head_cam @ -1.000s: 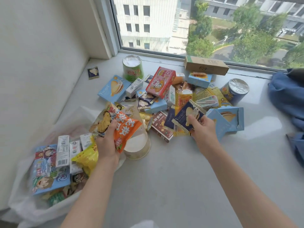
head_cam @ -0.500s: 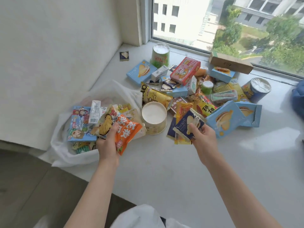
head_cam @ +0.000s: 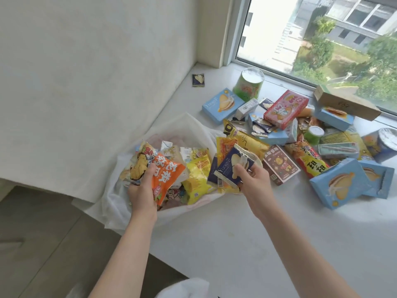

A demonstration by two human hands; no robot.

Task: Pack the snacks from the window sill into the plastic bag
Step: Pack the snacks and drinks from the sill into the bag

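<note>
Snacks lie heaped on the window sill (head_cam: 247,233), and more already fill the white plastic bag (head_cam: 120,196) at the sill's left end, against the wall. From the head view, the left hand (head_cam: 141,190) has its grip curled round an orange packet (head_cam: 166,179) and holds it over the bag's open mouth. The right hand (head_cam: 254,179) pinches a navy pouch (head_cam: 229,171) between thumb and fingers, together with a yellow wrapper (head_cam: 223,145) behind it, just right of the bag. Still on the sill are a yellow chip bag (head_cam: 247,140), a red box (head_cam: 285,108), several blue boxes, one (head_cam: 222,105) near the window corner, a green tub (head_cam: 250,84) by the glass, a brown carton (head_cam: 343,103) and a small dark sachet (head_cam: 198,80) lying apart.
</note>
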